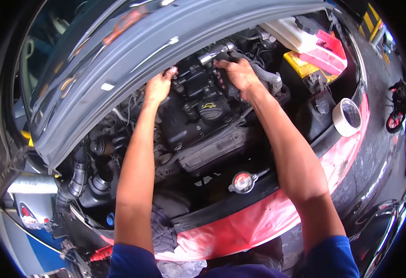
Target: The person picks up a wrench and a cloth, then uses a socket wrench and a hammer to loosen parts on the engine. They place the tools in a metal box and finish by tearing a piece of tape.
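Note:
Both my arms reach into an open engine bay, over the black engine top (184, 118) with its oil filler cap (208, 110). My left hand (159, 87) is at the left rear of the engine, below the hood edge. Its fingers are curled and partly hidden, and what they hold cannot be made out. My right hand (241, 76) is on the right rear side, fingers bent over dark parts near a silvery metal pipe (216, 53). Whatever lies within that grip is hidden. A black hose (261, 73) runs beside the right hand.
The raised hood (166, 46) overhangs the rear. A tape roll (347, 117) rests at the right edge, near a yellow-topped battery (300, 65) and a pink-red container (325, 53). A radiator cap (243, 182) sits in front, behind a red cover (240, 227).

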